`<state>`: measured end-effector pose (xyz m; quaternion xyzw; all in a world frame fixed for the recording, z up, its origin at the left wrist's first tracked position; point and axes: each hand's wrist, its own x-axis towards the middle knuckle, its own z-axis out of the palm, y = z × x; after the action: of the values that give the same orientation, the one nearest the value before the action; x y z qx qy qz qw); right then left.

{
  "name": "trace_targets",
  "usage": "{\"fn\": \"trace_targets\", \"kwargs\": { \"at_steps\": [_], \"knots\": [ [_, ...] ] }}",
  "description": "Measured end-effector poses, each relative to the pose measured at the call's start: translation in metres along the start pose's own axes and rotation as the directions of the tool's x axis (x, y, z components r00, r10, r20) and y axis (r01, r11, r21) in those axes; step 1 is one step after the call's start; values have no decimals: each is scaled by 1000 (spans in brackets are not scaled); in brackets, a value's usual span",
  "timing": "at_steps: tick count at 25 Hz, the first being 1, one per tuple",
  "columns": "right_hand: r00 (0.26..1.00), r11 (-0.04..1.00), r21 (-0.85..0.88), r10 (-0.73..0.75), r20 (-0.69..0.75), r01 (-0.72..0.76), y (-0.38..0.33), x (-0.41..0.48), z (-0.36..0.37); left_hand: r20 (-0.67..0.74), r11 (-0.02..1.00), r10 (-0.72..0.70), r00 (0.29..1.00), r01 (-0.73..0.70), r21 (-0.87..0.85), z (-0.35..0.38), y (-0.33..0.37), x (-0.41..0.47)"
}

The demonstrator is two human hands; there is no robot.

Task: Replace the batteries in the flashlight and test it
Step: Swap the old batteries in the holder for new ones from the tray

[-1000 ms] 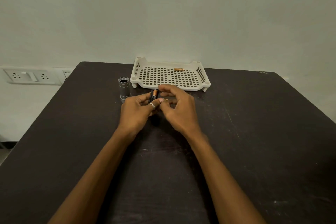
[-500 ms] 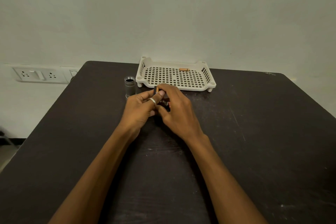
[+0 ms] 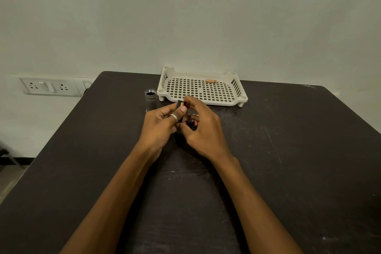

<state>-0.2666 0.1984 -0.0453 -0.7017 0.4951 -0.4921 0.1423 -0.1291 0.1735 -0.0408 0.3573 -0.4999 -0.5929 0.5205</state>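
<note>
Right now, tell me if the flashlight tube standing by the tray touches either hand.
Apart. The head view shows dark table between the upright flashlight tube and the left hand; the right hand is farther away.

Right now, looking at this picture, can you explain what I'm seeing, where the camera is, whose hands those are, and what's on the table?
There is no machine here. The camera sits on a person's head, looking forward and down, so the two bare arms reaching in from below are their own.

The left hand, wearing a ring, and the right hand meet over a dark table. Together they hold a small black battery holder with batteries. What exactly the fingers are doing is hidden.

To the left stands the open flashlight body, upright. Behind the hands sits a white slotted tray with one copper-coloured battery lying in it.
</note>
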Motion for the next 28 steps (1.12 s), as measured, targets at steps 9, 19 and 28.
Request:
{"fn": "trace_targets", "kwargs": {
  "at_steps": [9, 19, 28],
  "knots": [
    [1000, 1000, 1, -20, -19, 20, 4, 2, -1, 17, 997, -61, 998, 62, -49, 3, -1, 1],
    [1000, 1000, 25, -10, -27, 11, 6, 3, -1, 40, 994, -67, 997, 70, -87, 4, 3, -1],
    [1000, 999, 27, 30, -2, -30, 6, 4, -2, 27, 995, -81, 996, 83, -63, 6, 5, -3]
  ]
}}
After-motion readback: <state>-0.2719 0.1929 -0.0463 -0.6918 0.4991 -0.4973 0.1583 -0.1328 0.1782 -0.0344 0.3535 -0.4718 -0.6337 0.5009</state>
